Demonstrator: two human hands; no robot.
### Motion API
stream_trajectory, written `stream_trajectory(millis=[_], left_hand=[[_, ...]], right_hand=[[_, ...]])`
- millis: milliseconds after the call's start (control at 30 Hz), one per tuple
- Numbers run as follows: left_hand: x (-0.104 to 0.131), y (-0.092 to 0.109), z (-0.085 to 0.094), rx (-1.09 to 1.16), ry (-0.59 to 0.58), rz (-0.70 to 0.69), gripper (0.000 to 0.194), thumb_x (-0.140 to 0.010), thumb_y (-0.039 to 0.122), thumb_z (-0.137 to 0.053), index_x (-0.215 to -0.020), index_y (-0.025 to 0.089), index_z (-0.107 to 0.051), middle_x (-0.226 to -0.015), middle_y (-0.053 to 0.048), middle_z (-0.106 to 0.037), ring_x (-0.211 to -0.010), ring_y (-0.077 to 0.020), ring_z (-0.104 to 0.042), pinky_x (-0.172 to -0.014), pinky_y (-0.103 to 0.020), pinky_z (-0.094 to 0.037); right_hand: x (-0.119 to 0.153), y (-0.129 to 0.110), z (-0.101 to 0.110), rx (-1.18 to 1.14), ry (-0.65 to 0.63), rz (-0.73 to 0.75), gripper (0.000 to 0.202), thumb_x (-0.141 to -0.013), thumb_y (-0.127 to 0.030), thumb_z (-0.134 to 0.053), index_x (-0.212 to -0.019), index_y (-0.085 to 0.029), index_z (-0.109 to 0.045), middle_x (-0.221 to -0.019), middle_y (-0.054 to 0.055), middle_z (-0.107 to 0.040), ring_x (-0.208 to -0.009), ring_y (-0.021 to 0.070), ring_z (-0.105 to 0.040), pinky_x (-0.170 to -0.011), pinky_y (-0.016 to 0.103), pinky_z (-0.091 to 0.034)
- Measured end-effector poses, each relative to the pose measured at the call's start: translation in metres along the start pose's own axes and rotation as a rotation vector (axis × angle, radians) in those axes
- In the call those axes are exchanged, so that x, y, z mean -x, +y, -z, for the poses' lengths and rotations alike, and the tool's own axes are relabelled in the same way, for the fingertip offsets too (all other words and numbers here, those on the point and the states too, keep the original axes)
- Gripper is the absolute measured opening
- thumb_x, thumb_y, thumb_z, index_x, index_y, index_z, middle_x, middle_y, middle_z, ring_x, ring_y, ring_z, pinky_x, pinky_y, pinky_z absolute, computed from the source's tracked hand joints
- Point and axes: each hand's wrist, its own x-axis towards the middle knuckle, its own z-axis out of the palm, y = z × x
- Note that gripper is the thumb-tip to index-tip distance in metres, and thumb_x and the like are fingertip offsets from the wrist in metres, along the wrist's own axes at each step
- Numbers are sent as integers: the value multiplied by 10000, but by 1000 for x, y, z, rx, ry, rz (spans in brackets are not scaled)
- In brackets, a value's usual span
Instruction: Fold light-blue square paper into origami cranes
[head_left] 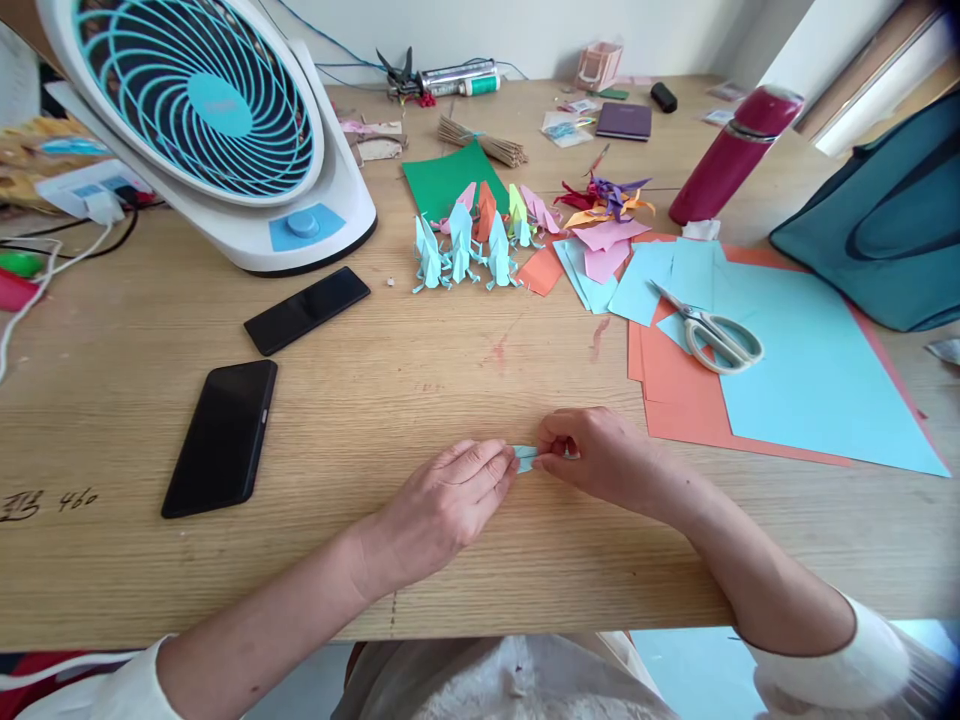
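Near the table's front edge, a small folded piece of light blue paper (525, 458) lies between my hands, mostly covered by fingers. My left hand (459, 497) rests over its left part, fingers together and pressing it to the wood. My right hand (600, 452) pinches its right end between thumb and forefinger. Farther back stand several folded light blue paper figures (460, 245) with thin curled legs. Behind them are pink, orange and yellow-green ones, beside a green sheet (442, 180).
White-handled scissors (720, 340) lie on blue and orange sheets (817, 380) at the right. Two black phones (221, 438) and a desk fan (225, 110) occupy the left. A dark pink flask (731, 155) stands near a teal bag (885, 210).
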Motion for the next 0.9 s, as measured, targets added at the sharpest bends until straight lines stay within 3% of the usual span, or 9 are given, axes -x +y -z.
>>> stream_trajectory(millis=[267, 533, 900], left_hand=[[6, 4, -5, 18, -13, 15, 373, -985, 49, -339, -1245, 7, -603, -1221, -180, -688, -1182, -265, -638, -976, -376, -557], [8, 8, -2, -20, -21, 24, 388, -1007, 89, -320, -1277, 35, -593, -1288, -158, -667, -1201, -247, -629, -986, -361, -537], [7, 8, -3, 8, -15, 60, 387, -1009, 72, -320, -1276, 70, -601, -1315, -109, -659, -1180, -201, -634, -943, -319, -525]], right_hand=[[2, 9, 14, -16, -113, 103, 142, -795, -154, -579, -890, -216, -665, -872, -3, -666, -744, 130, -557, -645, 240, -384], [1, 11, 15, -102, -101, 53, 144, -780, -134, -559, -804, -215, -676, -783, -10, -659, -688, 128, -555, -603, 233, -386], [1, 6, 15, -46, -108, 10, 180, -787, -110, -527, -817, -224, -662, -837, -15, -675, -711, 129, -550, -607, 239, -373]])
